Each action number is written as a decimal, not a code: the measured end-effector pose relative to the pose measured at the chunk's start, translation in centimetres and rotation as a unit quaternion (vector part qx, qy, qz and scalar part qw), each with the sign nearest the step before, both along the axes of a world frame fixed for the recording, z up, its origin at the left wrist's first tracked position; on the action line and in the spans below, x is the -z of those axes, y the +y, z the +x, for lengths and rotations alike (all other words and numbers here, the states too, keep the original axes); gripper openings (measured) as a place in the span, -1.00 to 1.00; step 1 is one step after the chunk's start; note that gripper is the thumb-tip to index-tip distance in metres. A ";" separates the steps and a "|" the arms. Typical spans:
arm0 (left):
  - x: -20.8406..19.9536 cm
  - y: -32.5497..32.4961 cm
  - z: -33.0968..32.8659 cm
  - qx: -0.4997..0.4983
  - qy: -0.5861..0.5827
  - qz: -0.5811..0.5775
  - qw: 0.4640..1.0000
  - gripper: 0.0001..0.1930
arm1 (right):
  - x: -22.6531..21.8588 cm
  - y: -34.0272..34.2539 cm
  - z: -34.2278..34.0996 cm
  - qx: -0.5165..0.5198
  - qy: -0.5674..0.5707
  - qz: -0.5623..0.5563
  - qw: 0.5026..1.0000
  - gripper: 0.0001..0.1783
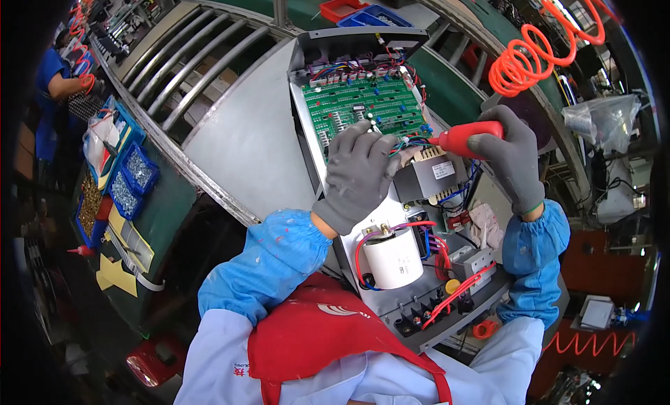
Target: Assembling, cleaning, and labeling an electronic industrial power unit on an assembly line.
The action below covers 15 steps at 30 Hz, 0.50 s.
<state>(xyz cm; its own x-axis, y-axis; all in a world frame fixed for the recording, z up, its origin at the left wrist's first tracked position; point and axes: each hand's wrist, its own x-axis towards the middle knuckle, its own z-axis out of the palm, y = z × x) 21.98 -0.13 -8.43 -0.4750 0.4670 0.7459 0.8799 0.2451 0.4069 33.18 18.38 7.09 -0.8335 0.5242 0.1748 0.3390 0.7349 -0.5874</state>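
My right hand, in a grey glove, is closed around a red squeeze bottle. The bottle lies nearly level, its narrow tip pointing left at wires by the lower right edge of a green circuit board. My left hand, also gloved, lies over the board's lower edge with its fingers stretched toward the connectors and wires; its fingertips partly hide them. Board and wiring sit in an open dark metal housing. Below the bottle is a transformer, and nearer me stands a white cylindrical capacitor with red leads.
A metal roller conveyor runs at the far left. Blue bins of small hardware stand on a green bench at left. Red and blue trays lie behind the housing. An orange coiled hose hangs at upper right. Another person is at far left.
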 end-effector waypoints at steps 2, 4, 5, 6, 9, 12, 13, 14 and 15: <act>0.1 0.0 0.0 -0.001 -0.003 0.005 1.000 -0.64 | 0.0 0.1 -0.1 0.001 0.002 -0.016 1.000 -0.58; 0.1 -0.1 -0.1 0.003 -0.005 0.010 1.000 -0.64 | -0.1 -0.1 0.0 0.007 0.006 -0.033 0.999 -0.59; 0.0 -0.2 0.0 0.007 -0.007 0.007 1.000 -0.64 | -0.1 -0.5 0.0 -0.001 -0.001 -0.006 1.000 -0.59; 0.0 -0.3 0.0 0.010 -0.009 0.004 1.000 -0.64 | -0.1 -0.8 -0.1 -0.009 -0.008 0.020 1.000 -0.60; -0.2 -0.4 -0.1 0.012 -0.010 0.006 1.000 -0.64 | -0.4 -1.2 -0.3 -0.024 -0.010 0.036 0.999 -0.61; -0.1 -0.3 0.0 0.008 -0.009 0.005 1.000 -0.64 | -0.3 -1.5 -0.5 -0.028 -0.015 0.062 0.998 -0.62; -0.1 -0.2 0.0 0.008 -0.008 0.006 1.000 -0.64 | -0.4 -1.7 -0.6 -0.028 -0.015 0.063 0.998 -0.62; -0.1 -0.2 0.0 0.007 -0.007 0.009 1.000 -0.64 | -0.6 -2.0 -0.6 -0.032 -0.016 0.065 0.997 -0.62; -0.1 -0.1 0.0 0.008 -0.004 0.013 1.000 -0.64 | -0.7 -2.2 -0.6 -0.035 -0.017 0.067 0.997 -0.62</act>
